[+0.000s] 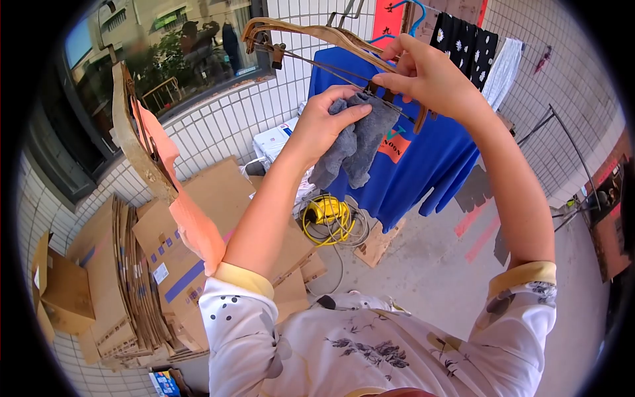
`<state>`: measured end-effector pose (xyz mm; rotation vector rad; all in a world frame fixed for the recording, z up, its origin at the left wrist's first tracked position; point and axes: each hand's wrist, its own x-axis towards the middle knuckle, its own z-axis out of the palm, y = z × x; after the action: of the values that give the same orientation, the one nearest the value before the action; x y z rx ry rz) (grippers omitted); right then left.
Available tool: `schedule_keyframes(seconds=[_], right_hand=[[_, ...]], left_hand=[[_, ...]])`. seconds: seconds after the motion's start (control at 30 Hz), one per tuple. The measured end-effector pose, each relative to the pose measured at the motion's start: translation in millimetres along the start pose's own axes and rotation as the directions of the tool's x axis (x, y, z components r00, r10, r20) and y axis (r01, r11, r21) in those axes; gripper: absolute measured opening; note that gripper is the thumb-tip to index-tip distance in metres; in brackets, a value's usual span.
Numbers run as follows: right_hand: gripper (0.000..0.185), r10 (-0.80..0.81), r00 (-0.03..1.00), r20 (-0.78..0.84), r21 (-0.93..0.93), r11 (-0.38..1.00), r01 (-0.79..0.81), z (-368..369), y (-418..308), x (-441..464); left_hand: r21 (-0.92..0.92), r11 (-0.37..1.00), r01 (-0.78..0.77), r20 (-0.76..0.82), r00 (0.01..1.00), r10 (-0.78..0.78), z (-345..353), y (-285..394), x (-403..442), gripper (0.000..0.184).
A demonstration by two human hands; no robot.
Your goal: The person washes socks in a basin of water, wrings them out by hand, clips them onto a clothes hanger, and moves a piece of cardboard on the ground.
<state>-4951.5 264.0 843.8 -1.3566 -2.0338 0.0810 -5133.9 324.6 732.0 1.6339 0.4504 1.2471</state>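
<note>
My left hand (324, 126) is closed on a soft grey cloth (360, 149), bunched and hanging in folds; I cannot tell whether it is one piece or a pair of socks. Its top edge meets the metal bar of a wooden clip hanger (324, 32). Thumb and fingers of my right hand (423, 73) pinch at a dark clip (378, 86) on that bar, just above the cloth. Part of this clip is hidden by the fingers. Another clip (278, 56) sits near the hanger's left end with nothing in it.
Behind the cloth hangs a blue garment (423, 169), beside a black patterned cloth (466, 46). At left another wooden hanger (135, 132) carries a salmon-coloured cloth (192, 218). Flattened cardboard (192, 258) leans below the window. A yellow coiled hose (327, 215) lies on the floor.
</note>
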Motion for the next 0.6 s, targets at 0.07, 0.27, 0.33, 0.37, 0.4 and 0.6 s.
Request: schedule_keyframes(seconds=[0.07,0.27,0.33,0.37,0.4,0.6], right_hand=[[0.036,0.016,0.998,0.066,0.038,0.999,-0.019,3,-5,0],[0.039,0.078,0.988,0.130,0.001,0.997,-0.079,6,-16,1],[0.036,0.103,0.984,0.143,-0.008,0.995,-0.103,3,-18,1],[0.034,0.138,0.976,0.172,-0.012,0.990,-0.138,0,-19,1],[0.032,0.172,0.965,0.200,-0.016,0.985,-0.172,-2,-20,1],[0.032,0.285,0.923,0.260,0.110,0.941,-0.321,-6,-19,-6]], left_hand=[[-0.019,0.999,0.033,0.005,0.999,-0.033,0,6,-5,0.020],[0.231,0.948,-0.218,0.045,0.976,0.213,2,10,-14,0.015],[0.121,0.984,-0.132,0.066,0.990,0.125,-2,13,-19,0.012],[0.068,0.996,-0.050,0.082,0.996,0.045,-4,18,-23,0.012],[0.017,0.999,0.033,0.103,0.994,-0.035,-6,20,-26,0.011],[-0.046,0.997,0.070,0.106,0.992,-0.065,-5,24,-35,0.014]])
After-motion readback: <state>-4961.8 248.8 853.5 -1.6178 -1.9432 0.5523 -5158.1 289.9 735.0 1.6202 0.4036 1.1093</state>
